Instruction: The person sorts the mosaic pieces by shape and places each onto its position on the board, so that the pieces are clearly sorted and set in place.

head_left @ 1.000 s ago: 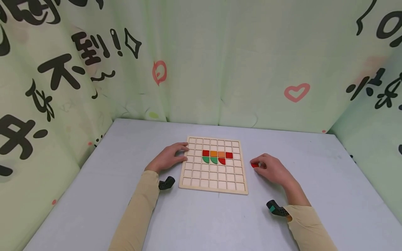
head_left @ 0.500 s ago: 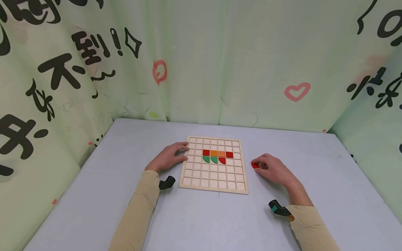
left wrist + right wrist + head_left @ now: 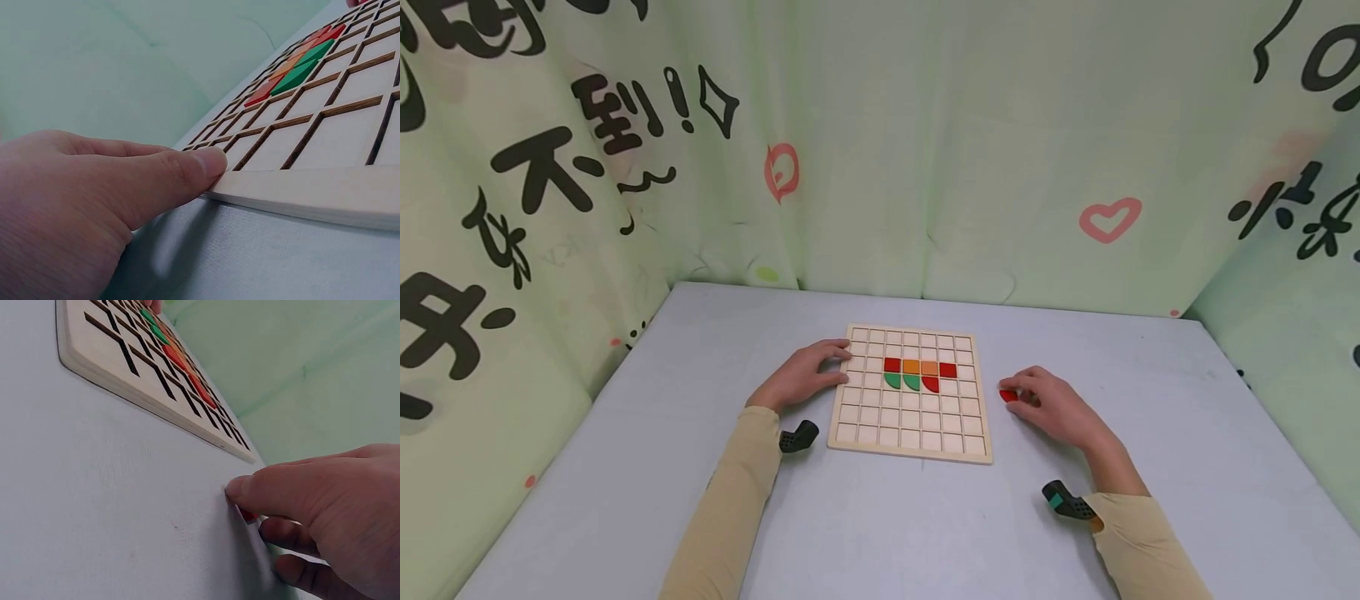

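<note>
A square wooden grid board [image 3: 912, 417] lies on the table. In its cells sit a row of two red and two orange squares, with two green quarter-round pieces [image 3: 902, 382] and a red quarter-round piece [image 3: 931, 384] below. My left hand [image 3: 805, 373] rests at the board's left edge, its thumb [image 3: 206, 162] touching the rim and the fingers fairly straight. To the right of the board, my right hand [image 3: 1048, 402] pinches a small red piece [image 3: 1007, 396] close to the tabletop. Fingers mostly cover that piece in the right wrist view, so its full shape is hidden.
The pale table [image 3: 865, 517] reaches back to a green curtain [image 3: 985, 167] with printed writing, and more curtain stands along both sides. A black wrist device [image 3: 799, 437] sits by the left cuff, another [image 3: 1066, 502] by the right cuff.
My right hand and forearm have shifted very slightly to the right, with the red piece still between the fingers. The left hand and the pieces on the board have stayed put.
</note>
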A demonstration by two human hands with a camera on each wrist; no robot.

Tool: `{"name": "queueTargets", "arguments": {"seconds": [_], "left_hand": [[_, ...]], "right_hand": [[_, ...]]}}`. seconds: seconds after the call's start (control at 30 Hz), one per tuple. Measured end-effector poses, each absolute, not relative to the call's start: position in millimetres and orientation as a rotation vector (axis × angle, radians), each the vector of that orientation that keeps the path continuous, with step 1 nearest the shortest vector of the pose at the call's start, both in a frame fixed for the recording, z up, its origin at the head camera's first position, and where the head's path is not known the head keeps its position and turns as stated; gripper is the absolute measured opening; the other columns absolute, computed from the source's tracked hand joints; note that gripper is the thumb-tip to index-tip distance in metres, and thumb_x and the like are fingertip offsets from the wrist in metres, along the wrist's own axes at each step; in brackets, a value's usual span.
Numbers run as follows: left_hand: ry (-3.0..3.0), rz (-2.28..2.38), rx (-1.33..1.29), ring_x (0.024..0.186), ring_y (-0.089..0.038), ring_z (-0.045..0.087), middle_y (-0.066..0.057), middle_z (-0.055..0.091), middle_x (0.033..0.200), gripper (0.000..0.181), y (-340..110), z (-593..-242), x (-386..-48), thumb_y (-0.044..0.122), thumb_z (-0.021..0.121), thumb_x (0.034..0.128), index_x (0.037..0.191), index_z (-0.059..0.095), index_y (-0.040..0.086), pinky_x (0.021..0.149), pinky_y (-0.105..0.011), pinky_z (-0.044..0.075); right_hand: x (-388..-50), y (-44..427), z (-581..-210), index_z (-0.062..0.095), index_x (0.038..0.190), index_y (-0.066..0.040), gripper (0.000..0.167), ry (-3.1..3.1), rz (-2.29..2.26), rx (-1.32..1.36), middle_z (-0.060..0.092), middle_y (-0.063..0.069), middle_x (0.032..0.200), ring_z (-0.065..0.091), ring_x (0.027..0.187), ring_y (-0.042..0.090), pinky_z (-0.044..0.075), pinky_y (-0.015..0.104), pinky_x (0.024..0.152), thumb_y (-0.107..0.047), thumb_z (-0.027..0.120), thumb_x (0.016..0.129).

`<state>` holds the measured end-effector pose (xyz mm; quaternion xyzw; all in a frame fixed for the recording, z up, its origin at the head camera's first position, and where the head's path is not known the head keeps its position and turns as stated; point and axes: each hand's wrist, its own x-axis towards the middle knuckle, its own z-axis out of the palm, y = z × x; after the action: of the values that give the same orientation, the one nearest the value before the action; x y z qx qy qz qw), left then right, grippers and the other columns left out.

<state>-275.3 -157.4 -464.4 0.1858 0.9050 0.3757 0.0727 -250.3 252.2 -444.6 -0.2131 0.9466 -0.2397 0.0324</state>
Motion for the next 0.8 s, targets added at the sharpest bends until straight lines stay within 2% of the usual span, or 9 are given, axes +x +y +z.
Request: {"name": "queueTargets", "arguments": {"seconds": [0.23,0.47,0.8], "left_hand": [[2.713,1.137,0.553,0.143,-0.025,0.032,-0.005,0.041,0.152,0.041,-157.8,-464.7,-275.1,0.023,0.068,0.0936,0.130,0.060,0.005,0.118,-0.038,0.029],[2.710,1.136,0.543,0.144,-0.024,0.031,-0.004,0.041,0.152,0.042,-157.5,-465.2,-275.2,0.023,0.068,0.0933,0.130,0.060,0.005,0.118,-0.037,0.028],[2.716,1.130,0.551,0.143,-0.024,0.032,-0.005,0.041,0.152,0.042,-157.2,-463.6,-274.9,0.023,0.068,0.0934,0.130,0.060,0.005,0.118,-0.037,0.029]], "right_hand": [[-250.8,253.2,-444.6,0.068,0.116,-0.004,0.025,2.905,-0.694,-0.750,0.061,0.011,0.111,0.055,0.091,0.021,0.052,0.041,0.079,-0.003,0.066,0.092],[-253.7,246.3,-439.7,0.067,0.119,-0.003,0.026,2.908,-0.740,-0.747,0.062,0.010,0.110,0.057,0.094,0.022,0.053,0.041,0.081,-0.007,0.066,0.093],[-263.1,207.8,-429.1,0.069,0.116,-0.003,0.026,2.852,-0.785,-0.767,0.063,0.009,0.108,0.060,0.093,0.021,0.055,0.038,0.081,-0.012,0.070,0.091]]}}
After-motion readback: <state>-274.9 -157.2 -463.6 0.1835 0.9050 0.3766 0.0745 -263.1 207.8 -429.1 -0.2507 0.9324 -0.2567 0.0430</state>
